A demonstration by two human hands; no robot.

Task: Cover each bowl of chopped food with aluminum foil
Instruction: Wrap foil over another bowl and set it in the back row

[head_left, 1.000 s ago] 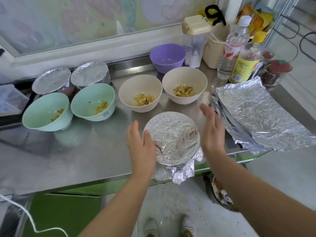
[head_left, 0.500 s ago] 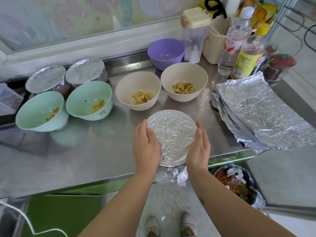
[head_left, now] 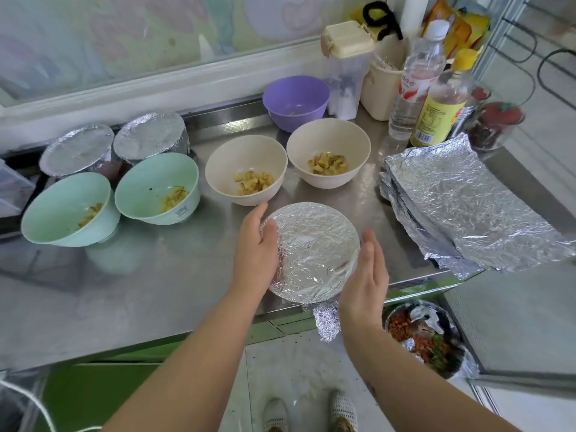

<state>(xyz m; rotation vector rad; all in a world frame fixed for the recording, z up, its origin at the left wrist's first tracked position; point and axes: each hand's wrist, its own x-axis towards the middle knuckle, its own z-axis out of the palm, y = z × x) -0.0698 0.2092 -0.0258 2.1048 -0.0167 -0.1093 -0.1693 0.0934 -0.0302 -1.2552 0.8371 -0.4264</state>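
Standing leftmost, two green bowls (head_left: 67, 210) and then two beige bowls (head_left: 246, 169) held chopped food, uncovered. The foil-covered bowl (head_left: 314, 254) sat at the steel table's (head_left: 156, 282) front edge. The left hand (head_left: 257, 247) pressed flat against its left rim; the right hand (head_left: 364, 282), fingers straight, stood just beside its right rim. Foil sheets (head_left: 461, 210) lay stacked rightmost.

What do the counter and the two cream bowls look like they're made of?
Counter: likely stainless steel, brushed finish, faintly mirroring the bowls. Left cream bowl and right cream bowl: matte, probably plastic or melamine; no glossy glaze, though ceramic can't be excluded.
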